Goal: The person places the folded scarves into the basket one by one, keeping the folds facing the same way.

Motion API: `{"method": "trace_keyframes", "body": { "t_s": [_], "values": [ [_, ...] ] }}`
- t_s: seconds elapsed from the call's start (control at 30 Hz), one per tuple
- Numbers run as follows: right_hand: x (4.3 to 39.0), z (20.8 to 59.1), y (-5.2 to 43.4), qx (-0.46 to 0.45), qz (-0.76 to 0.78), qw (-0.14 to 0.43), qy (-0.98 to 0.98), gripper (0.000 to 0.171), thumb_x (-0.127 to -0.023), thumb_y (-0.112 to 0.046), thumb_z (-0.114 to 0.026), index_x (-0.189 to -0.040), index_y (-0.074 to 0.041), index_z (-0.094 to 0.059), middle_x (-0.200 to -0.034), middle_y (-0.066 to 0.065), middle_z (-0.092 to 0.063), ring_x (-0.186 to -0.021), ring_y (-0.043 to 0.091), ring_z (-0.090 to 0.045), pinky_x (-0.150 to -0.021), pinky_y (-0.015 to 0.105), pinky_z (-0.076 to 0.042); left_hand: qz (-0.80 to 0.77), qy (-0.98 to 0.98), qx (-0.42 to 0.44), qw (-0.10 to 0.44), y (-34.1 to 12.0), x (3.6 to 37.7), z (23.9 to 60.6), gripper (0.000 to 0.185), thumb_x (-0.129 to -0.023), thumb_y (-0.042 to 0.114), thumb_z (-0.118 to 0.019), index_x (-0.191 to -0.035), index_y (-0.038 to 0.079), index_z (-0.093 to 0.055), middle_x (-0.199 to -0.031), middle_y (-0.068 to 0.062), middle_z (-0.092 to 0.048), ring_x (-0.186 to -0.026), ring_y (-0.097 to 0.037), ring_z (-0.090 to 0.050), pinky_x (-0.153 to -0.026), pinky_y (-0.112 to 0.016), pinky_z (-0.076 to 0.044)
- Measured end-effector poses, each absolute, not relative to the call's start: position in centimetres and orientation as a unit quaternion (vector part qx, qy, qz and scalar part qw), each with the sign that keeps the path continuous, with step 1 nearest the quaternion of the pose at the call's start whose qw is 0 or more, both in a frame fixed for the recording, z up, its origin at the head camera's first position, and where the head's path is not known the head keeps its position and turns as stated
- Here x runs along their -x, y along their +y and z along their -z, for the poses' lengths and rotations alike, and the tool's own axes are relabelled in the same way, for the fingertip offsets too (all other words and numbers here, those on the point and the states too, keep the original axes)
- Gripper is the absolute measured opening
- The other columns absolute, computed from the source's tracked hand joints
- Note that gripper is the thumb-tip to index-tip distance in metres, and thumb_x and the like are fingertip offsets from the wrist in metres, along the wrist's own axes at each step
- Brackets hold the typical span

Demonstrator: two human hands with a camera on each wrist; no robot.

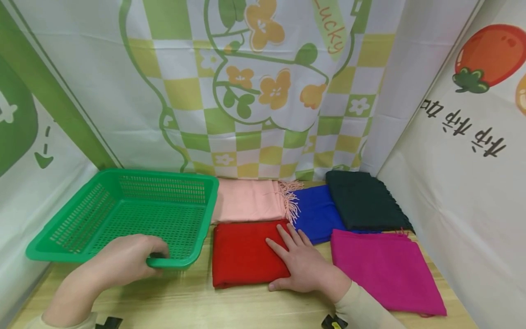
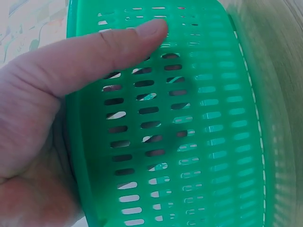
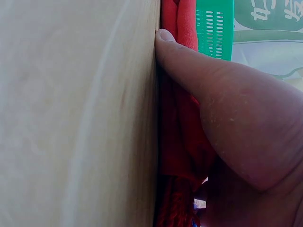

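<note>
Left hand: our left hand (image 1: 123, 260) grips the near rim of the green perforated plastic basket (image 1: 102, 219), fingers curled over the edge, thumb (image 2: 109, 47) flat against the slotted wall.
Right hand: our right hand (image 1: 304, 262) lies flat on the folded red cloth (image 1: 242, 253), fingers straight and a little spread, thumb (image 3: 189, 61) at the cloth's near edge on the pale wooden table (image 1: 230, 306).
Cloth position: the red cloth sits just right of the basket, in front of a folded pink fringed cloth (image 1: 250, 201); blue (image 1: 314, 212), dark green (image 1: 363, 201) and magenta (image 1: 384, 267) cloths lie further right.
Risk: we judge the fold may slip open if we lift with flat fingers; the basket, held by one rim, could tip.
Writing: "Lucky" (image 1: 330, 27) on the backdrop; dark characters (image 1: 464, 128) on the right panel, which we cannot read.
</note>
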State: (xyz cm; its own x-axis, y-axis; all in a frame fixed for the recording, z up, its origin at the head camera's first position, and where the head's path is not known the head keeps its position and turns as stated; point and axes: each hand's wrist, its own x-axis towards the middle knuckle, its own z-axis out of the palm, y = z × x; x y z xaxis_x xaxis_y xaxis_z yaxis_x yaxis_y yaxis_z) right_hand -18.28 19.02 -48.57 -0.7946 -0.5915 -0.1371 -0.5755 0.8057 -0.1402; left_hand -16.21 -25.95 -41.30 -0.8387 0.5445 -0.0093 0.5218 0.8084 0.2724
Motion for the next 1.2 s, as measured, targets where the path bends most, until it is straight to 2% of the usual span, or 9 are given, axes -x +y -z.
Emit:
{"method": "trace_keyframes", "body": {
  "t_s": [0.3, 0.57, 0.73, 0.97, 1.2],
  "values": [
    [18.4, 48.5, 19.0, 0.317, 0.044, 0.076, 0.944, 0.112, -0.090, -0.087, -0.065, -0.178, -0.025, -0.031, -0.184, 0.020, -0.015, -0.169, 0.050, -0.008, -0.133, 0.069, -0.016, -0.140, 0.958, -0.240, 0.070, -25.5, 16.2, 40.7, 0.038, -0.076, 0.056, -0.099, -0.099, 0.038, -0.075, -0.095, 0.025, -0.067, -0.088, -0.001, -0.063, -0.075, -0.040, -0.057],
    [18.3, 48.4, 19.1, 0.312, 0.046, 0.086, 0.945, 0.112, -0.090, -0.086, -0.067, -0.178, -0.026, -0.031, -0.185, 0.019, -0.014, -0.169, 0.050, -0.007, -0.133, 0.069, -0.015, -0.143, 0.954, -0.261, 0.035, -24.9, 16.0, 40.7, 0.053, -0.078, 0.068, -0.094, -0.112, 0.030, -0.080, -0.101, 0.025, -0.069, -0.092, -0.003, -0.068, -0.077, -0.038, -0.059],
    [18.2, 48.3, 19.0, 0.312, 0.049, 0.087, 0.945, 0.112, -0.091, -0.085, -0.067, -0.178, -0.025, -0.031, -0.185, 0.019, -0.015, -0.169, 0.050, -0.006, -0.133, 0.069, -0.015, -0.150, 0.951, -0.271, -0.008, -24.4, 15.8, 40.6, 0.059, -0.085, 0.078, -0.083, -0.118, 0.029, -0.079, -0.106, 0.023, -0.068, -0.093, -0.002, -0.068, -0.071, -0.032, -0.056],
    [18.3, 48.0, 19.3, 0.321, 0.067, 0.093, 0.940, 0.112, -0.091, -0.084, -0.069, -0.177, -0.023, -0.033, -0.184, 0.021, -0.014, -0.169, 0.051, -0.005, -0.132, 0.069, -0.016, -0.158, 0.941, -0.290, -0.070, -23.5, 15.8, 40.6, 0.046, -0.095, 0.070, -0.079, -0.119, 0.031, -0.078, -0.112, 0.025, -0.066, -0.094, 0.002, -0.067, -0.071, -0.030, -0.057],
    [18.5, 47.8, 19.7, 0.317, 0.080, 0.115, 0.938, 0.113, -0.089, -0.087, -0.067, -0.178, -0.027, -0.032, -0.186, 0.016, -0.011, -0.170, 0.046, -0.001, -0.134, 0.067, -0.013, -0.152, 0.932, -0.311, -0.109, -22.1, 16.4, 40.5, 0.049, -0.101, 0.060, -0.078, -0.132, 0.023, -0.078, -0.132, 0.011, -0.070, -0.101, -0.009, -0.075, -0.073, -0.034, -0.061]
  ]
}}
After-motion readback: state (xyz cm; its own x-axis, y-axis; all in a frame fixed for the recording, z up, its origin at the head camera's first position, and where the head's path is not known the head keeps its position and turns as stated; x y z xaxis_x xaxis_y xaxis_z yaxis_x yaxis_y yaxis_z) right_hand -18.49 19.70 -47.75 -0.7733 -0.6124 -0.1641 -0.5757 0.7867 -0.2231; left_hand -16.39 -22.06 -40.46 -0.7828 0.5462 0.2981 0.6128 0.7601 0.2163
